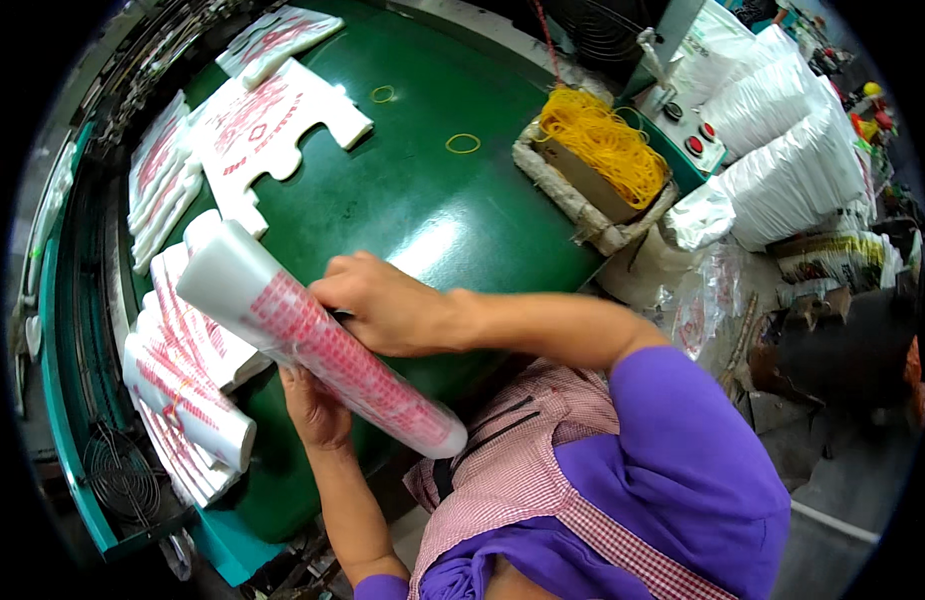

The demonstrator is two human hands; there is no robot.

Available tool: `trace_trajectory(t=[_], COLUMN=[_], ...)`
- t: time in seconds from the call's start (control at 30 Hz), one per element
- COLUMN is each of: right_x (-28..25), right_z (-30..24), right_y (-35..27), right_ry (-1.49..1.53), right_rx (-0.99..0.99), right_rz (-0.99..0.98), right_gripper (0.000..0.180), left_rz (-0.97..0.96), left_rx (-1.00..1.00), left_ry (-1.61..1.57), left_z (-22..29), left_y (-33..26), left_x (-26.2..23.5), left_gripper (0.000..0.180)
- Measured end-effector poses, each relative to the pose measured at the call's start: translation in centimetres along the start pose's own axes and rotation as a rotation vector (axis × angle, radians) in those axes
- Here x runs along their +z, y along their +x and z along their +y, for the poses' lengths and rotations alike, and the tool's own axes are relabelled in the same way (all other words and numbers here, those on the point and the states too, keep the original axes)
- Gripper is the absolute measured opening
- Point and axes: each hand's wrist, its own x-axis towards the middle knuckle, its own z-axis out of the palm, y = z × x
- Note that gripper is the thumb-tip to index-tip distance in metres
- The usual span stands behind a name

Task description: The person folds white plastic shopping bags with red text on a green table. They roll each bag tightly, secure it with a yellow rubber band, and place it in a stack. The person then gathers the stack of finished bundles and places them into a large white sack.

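Observation:
A rolled bundle of white plastic bags (pixel 327 350) with red print lies tilted across the front of my body, over the near edge of the green table. My left hand (pixel 317 408) grips the bundle from below, its thumb against the side and the other fingers hidden behind it. On the bundle's upper side, my right hand (pixel 377 305) is closed with curled fingers pressed to the plastic. A small dark patch shows under those fingers, and I cannot make out what it is.
Flat printed plastic bags (pixel 252 130) lie on the green table (pixel 422 90) at the far left. Folded bag bundles (pixel 187 400) pile up at the near left. Two loose yellow rubber bands (pixel 463 144) lie mid-table. A box of rubber bands (pixel 607 150) stands right, beside a button panel (pixel 694 140).

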Motion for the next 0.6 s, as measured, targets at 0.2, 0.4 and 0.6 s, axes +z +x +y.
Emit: trace_trajectory(t=[0.2, 0.4, 0.6], right_x=[-2.5, -9.7, -4.5], right_z=[1.8, -0.4, 0.6], right_y=[-3.0, -2.3, -5.6], right_ry=[1.536, 1.304, 0.561], right_rx=[0.848, 0.369, 0.016], right_rz=[0.263, -0.056, -0.545], right_gripper=[0.027, 0.064, 0.043], left_rz=[-0.107, -0.132, 0.210], left_rx=[-0.141, -0.295, 0.036], left_ry=[0.148, 0.787, 0.590], left_z=[-0.3, 1.8, 2.0], left_y=[0.3, -0.7, 1.8], left_x=[1.6, 1.8, -2.7], left_gripper=[0.046, 0.058, 0.027])
